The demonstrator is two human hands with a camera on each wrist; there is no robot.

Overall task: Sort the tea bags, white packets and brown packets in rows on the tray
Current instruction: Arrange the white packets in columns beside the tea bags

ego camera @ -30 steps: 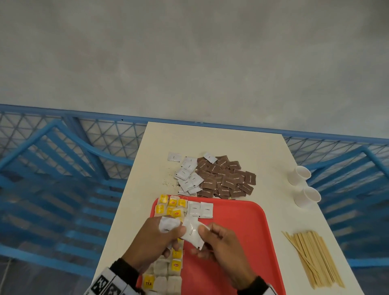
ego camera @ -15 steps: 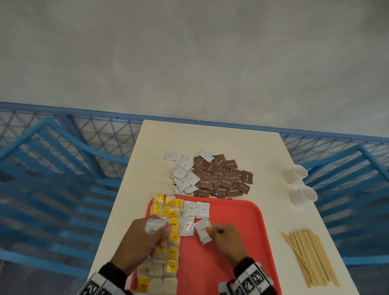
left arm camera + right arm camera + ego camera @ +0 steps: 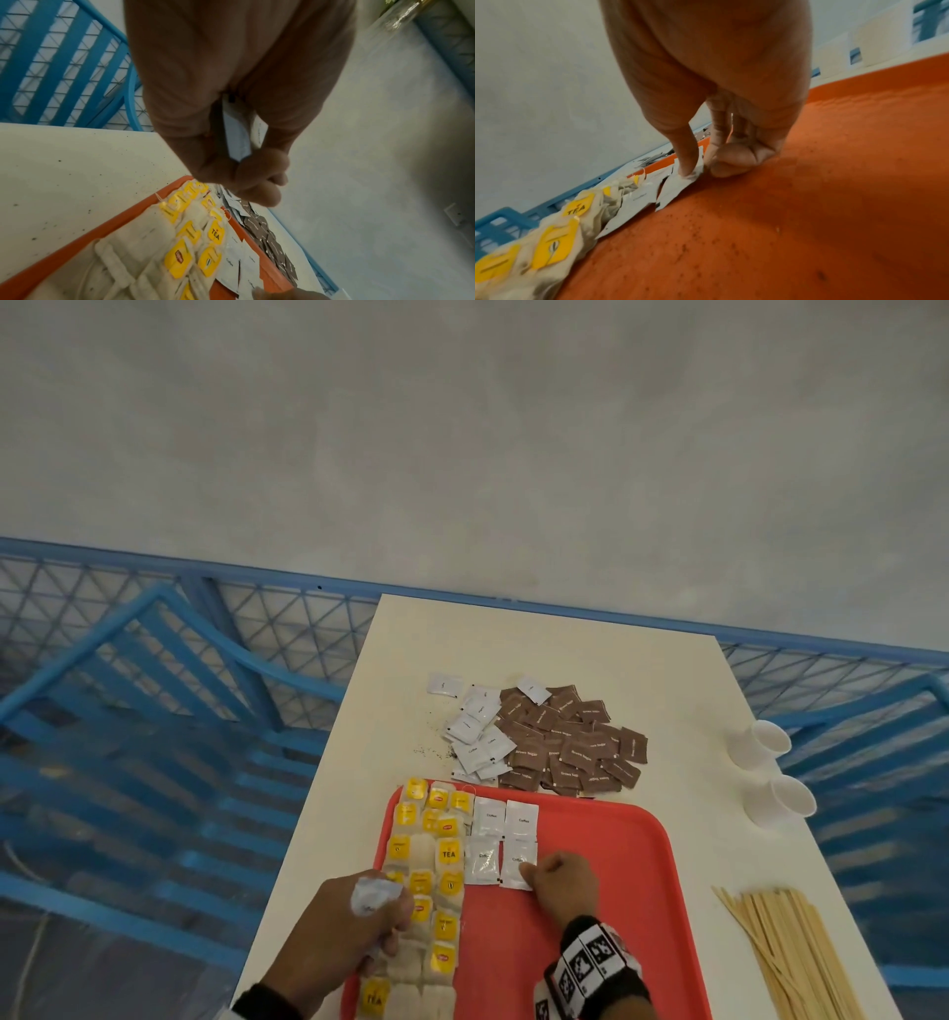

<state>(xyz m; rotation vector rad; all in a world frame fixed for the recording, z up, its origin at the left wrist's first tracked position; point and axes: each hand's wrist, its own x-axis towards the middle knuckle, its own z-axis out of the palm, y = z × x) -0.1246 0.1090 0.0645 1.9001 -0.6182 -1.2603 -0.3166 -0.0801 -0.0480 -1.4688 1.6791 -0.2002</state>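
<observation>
Right grip presses its thumb on a flat white packet lying on the red tray. Left grip clutches spare white packets above yellow-tagged tea bags.

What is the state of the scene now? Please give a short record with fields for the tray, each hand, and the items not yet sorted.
tray: red tray on the table
tea bags: tea bags in rows along the tray's left side
white packets on tray: four, in a two-by-two block beside the tea bags
left hand: left hand holds spare white packets in its grip
right hand: right hand presses the placed packet down with its thumb
unsorted: loose white packets and brown packets heaped beyond the tray
aside: two cups, wooden stirrers
</observation>
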